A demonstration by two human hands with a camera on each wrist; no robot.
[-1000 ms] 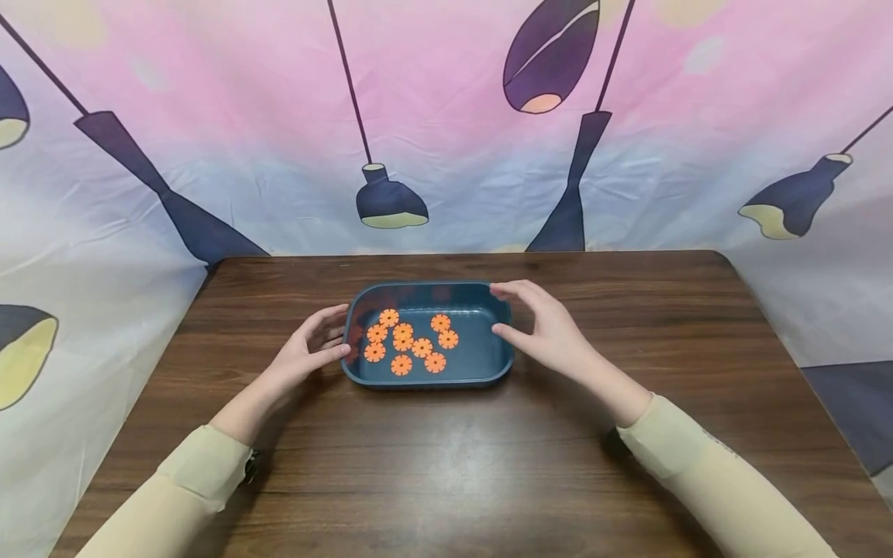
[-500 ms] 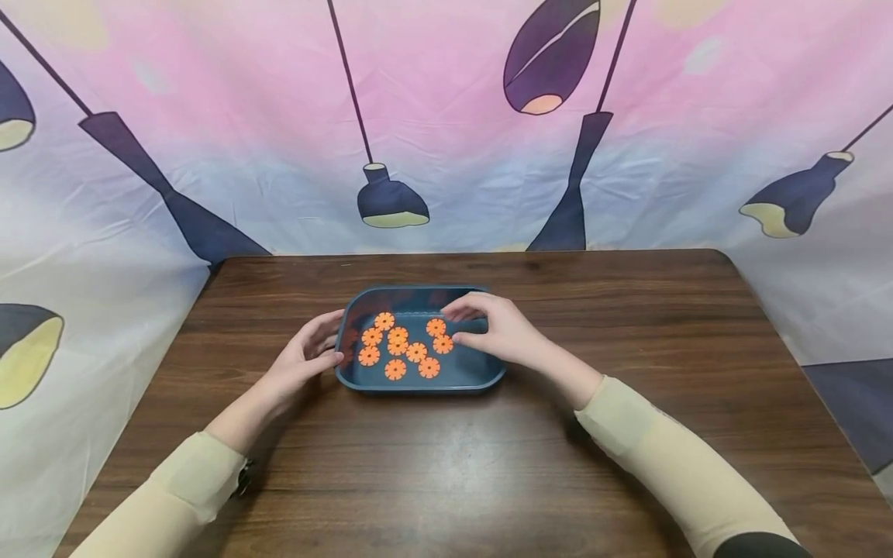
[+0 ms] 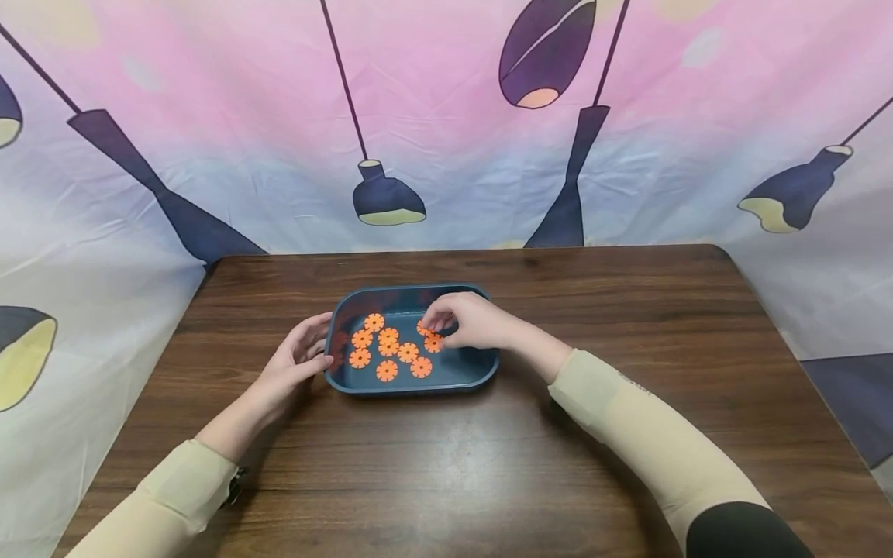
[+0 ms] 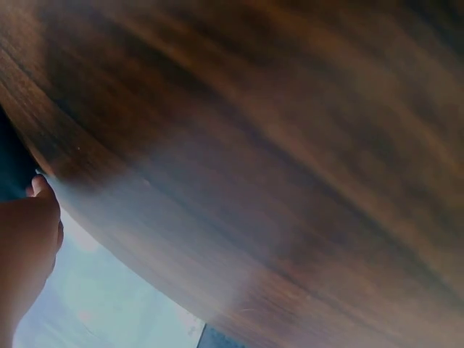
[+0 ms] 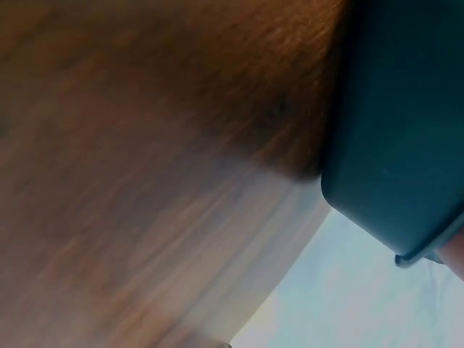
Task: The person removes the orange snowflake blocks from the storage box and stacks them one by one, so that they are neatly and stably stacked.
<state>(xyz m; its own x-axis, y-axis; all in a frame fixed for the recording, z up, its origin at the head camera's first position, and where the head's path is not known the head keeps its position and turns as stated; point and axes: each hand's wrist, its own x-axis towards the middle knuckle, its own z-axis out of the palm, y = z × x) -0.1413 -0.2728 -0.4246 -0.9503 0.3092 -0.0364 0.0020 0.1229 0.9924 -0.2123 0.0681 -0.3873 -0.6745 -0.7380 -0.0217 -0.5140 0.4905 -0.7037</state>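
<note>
In the head view a dark blue tray [image 3: 453,380] with raised walls stands on the table, holding several orange notched plastic discs [image 3: 387,370] in a loose cluster. My left hand [image 3: 287,362] holds the tray's left end, thumb on the near side of the rim and fingers against the outer wall. My right hand [image 3: 474,322] reaches in over the right wall. Its curved fingers are at the upper right disc [image 3: 422,330], partly hiding it, and its thumb is beside another disc [image 3: 433,343]. A gap shows between thumb and fingertips. The right wrist view shows the tray's outer wall [image 5: 399,145].
A brown wood-grain table [image 3: 446,480] lies beneath the tray. Behind it hangs a pink and blue cloth [image 3: 446,101] printed with dark lamps, which meets the table's far edge.
My right hand has moved left from the tray's right rim to the discs inside it. The tray and my left hand have shifted slightly left together.
</note>
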